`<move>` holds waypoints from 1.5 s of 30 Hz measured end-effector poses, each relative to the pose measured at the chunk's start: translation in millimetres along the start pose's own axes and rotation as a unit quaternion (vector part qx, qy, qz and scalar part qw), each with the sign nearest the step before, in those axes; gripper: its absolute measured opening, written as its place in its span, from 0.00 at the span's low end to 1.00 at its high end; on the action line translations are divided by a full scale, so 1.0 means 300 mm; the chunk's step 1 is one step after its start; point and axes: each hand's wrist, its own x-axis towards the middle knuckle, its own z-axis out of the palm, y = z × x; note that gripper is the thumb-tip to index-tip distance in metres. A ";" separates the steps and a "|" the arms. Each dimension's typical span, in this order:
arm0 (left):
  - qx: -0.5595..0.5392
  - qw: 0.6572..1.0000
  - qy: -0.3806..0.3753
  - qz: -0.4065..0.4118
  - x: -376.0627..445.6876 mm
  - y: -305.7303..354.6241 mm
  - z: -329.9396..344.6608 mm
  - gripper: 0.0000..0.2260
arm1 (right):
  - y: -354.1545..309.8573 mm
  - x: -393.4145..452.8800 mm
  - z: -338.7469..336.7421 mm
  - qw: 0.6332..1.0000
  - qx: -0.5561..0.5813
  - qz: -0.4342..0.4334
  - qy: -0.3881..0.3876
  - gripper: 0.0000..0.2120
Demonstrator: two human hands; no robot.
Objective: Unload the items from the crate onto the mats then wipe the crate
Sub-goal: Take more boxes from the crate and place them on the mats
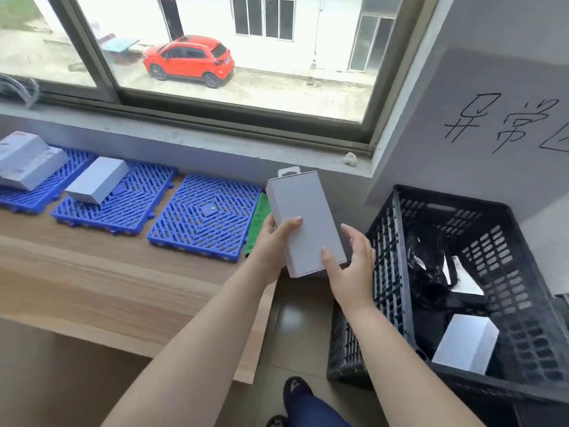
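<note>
My left hand (272,241) grips a long white box (303,217) with a hang tab, held in the air between the table's right end and the black crate (397,272). My right hand (352,266) is beside the box's near end, thumb touching it, fingers spread and straight. Three blue grid mats lie along the wooden table; the right mat (203,217) is bare, the middle mat (123,208) carries a white box (97,183), the left mat (34,192) carries stacked white boxes (27,163). Inside the crate lie a white box (465,346) and black plastic wrapping (431,266).
A green cloth (260,223) lies at the table's right end next to the right mat. The wooden table (107,282) runs under a window ledge (215,143). The crate stands on the tiled floor against a grey wall (492,118). My foot (295,392) shows below.
</note>
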 end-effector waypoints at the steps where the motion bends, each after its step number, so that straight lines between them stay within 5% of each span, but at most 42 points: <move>1: 0.005 1.000 0.001 -0.009 0.015 0.011 -0.015 0.30 | 0.001 0.029 0.006 0.993 0.085 0.083 -0.023 0.23; 4: 0.021 1.000 0.001 -0.021 0.074 0.052 -0.052 0.28 | 0.010 0.128 0.020 0.893 0.319 0.271 -0.166 0.19; 6: 0.009 1.000 -0.007 -0.019 0.115 0.078 -0.061 0.27 | 0.013 0.180 0.030 0.834 0.373 0.311 -0.261 0.21; 8: 0.008 1.000 0.001 -0.014 0.165 0.107 -0.064 0.27 | 0.003 0.231 0.050 0.814 0.387 0.306 -0.307 0.23; 13: 0.125 0.988 0.086 0.008 0.281 0.173 -0.072 0.42 | -0.034 0.341 0.123 0.885 0.331 0.239 -0.224 0.16; 16: 0.215 0.969 0.116 0.035 0.277 0.168 -0.096 0.43 | -0.063 0.318 0.216 0.969 0.164 0.138 -0.124 0.18; 18: 0.199 0.974 0.097 0.039 0.260 0.165 -0.130 0.42 | -0.084 0.274 0.307 0.993 0.077 0.072 -0.060 0.19; 22: 0.077 0.992 0.095 0.017 0.214 0.234 -0.281 0.39 | -0.166 0.168 0.529 0.999 0.031 0.019 -0.023 0.24; 29: 0.076 0.987 0.133 0.037 0.108 0.393 -0.737 0.39 | -0.391 -0.097 0.918 0.991 -0.083 -0.105 -0.016 0.32; 33: 0.034 0.990 0.138 0.014 0.058 0.480 -0.957 0.30 | -0.492 -0.195 1.091 0.984 -0.125 -0.124 0.015 0.24; 36: 0.018 0.993 0.116 -0.026 0.051 0.528 -1.091 0.28 | -0.521 -0.211 1.143 0.995 -0.067 -0.072 -0.019 0.24; 39: 0.017 0.991 0.126 -0.050 0.076 0.549 -1.194 0.28 | -0.538 -0.166 1.177 0.985 0.133 0.092 -0.056 0.18; 43: -0.005 0.990 0.116 -0.082 0.107 0.582 -1.266 0.20 | -0.557 -0.080 1.214 0.870 0.315 0.349 -0.150 0.12; 45: 0.010 0.990 0.110 -0.085 0.141 0.602 -1.291 0.19 | -0.568 -0.037 1.234 0.828 0.339 0.398 -0.202 0.09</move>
